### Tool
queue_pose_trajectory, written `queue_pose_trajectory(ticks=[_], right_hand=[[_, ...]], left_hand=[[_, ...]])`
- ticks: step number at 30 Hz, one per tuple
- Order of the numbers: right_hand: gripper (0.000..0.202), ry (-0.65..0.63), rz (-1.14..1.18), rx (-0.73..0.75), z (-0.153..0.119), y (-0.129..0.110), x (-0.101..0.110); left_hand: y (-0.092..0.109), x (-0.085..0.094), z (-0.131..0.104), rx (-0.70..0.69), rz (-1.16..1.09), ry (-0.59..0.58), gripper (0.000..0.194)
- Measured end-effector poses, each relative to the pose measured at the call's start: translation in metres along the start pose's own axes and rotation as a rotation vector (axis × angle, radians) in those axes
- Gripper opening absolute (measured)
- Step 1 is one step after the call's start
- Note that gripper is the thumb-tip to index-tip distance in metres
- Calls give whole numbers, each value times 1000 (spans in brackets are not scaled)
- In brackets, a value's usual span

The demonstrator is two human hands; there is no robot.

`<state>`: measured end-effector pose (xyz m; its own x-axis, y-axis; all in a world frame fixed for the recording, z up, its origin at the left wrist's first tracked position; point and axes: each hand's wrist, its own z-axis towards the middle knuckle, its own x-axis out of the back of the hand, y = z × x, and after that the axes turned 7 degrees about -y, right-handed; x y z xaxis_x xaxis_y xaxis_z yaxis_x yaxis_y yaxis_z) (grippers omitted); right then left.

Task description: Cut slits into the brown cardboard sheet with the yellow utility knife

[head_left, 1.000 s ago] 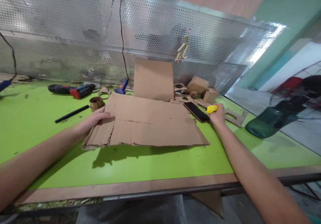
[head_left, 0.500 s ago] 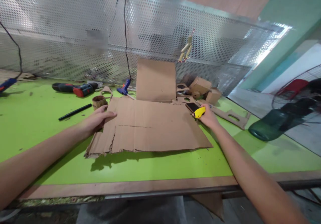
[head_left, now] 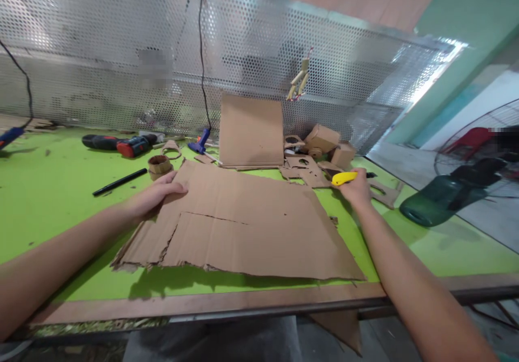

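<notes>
We press our left hand point(head_left: 156, 195) flat, fingers spread, on the far left corner of a large torn sheet of brown corrugated cardboard point(head_left: 247, 224), while our right hand point(head_left: 357, 188) is closed around a yellow-handled utility knife point(head_left: 344, 178) just past the sheet's far right corner. Compared with half a second ago, the sheet has slid toward us: its ragged near edge now reaches almost to the wooden lip of the bright green worktable point(head_left: 48, 199), and its right corner hangs close to that lip. The right hand, which was over the sheet's far right part beside a dark phone, has moved off to the right with the knife, and the phone no longer shows there. We judge that the sheet has been drawn into easier reach, with the knife held ready but not yet on it.

Behind the sheet, an upright cardboard panel point(head_left: 251, 130) leans against the perforated metal screen point(head_left: 101, 64). Small cardboard boxes and cut-outs point(head_left: 320, 145) lie beside it. A black marker pen point(head_left: 119, 182), a red-and-black cordless drill point(head_left: 121, 144) and a blue glue gun point(head_left: 201, 141) lie to the left.
</notes>
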<state>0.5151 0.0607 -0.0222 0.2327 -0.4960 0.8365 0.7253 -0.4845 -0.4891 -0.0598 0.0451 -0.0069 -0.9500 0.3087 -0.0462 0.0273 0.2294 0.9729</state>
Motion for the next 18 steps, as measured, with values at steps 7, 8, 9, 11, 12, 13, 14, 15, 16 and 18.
queue_pose_trajectory(ticks=[7, 8, 9, 11, 12, 13, 14, 15, 16, 18], right_hand=[[62, 17, -68, -106, 1, 11, 2], [61, 18, -73, -100, 1, 11, 1], [59, 18, -77, -87, 0, 10, 1], [55, 17, -80, -37, -2, 5, 1], [54, 11, -78, 2, -4, 2, 0], [54, -3, -74, 49, -6, -3, -1], [54, -26, -68, 104, -9, -7, -3], [55, -58, -61, 161, -11, -13, -6], [55, -97, -51, 218, -15, -18, -9], [55, -182, -30, 321, -21, -28, -18]], left_hand=[[-18, 9, 11, 0, 304, 67, 87], [-19, 10, 12, -7, 351, 58, 90], [-18, 11, 12, -15, 410, 55, 93], [-16, 11, 10, -35, 584, 77, 100], [-15, 11, 10, -47, 688, 99, 102], [-14, 10, 9, -66, 792, 120, 102], [-13, 10, 8, -87, 888, 136, 100], [-12, 9, 8, -105, 973, 144, 96], [-11, 9, 7, -118, 1044, 149, 91], [-9, 8, 7, -127, 1153, 147, 83]])
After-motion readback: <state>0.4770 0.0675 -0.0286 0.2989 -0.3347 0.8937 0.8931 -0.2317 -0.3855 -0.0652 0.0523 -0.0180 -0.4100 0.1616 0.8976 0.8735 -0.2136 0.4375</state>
